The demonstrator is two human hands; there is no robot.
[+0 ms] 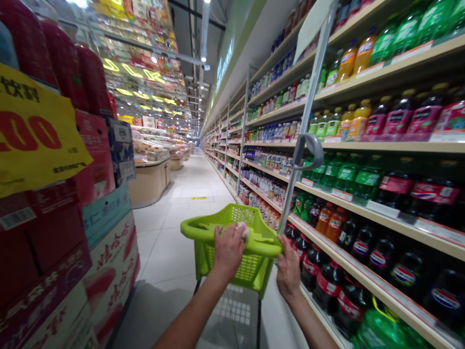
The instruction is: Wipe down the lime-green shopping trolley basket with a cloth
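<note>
A lime-green plastic shopping basket [218, 230] rides on a trolley frame in the aisle ahead of me. My left hand [228, 249] rests over its near rim, fingers closed around a small white crumpled thing [243, 230]. My right hand [288, 271] grips the basket's right near corner, fingers curled under the rim. A grey metal pole with a loop handle [308, 145] rises from the trolley at the right of the basket.
Long shelves of bottled drinks [381, 184] run close along the right. Stacked red and white cartons [65, 252] with a yellow price sign [32, 131] crowd the left. A tiled aisle floor [192, 184] stretches ahead toward display counters [150, 177].
</note>
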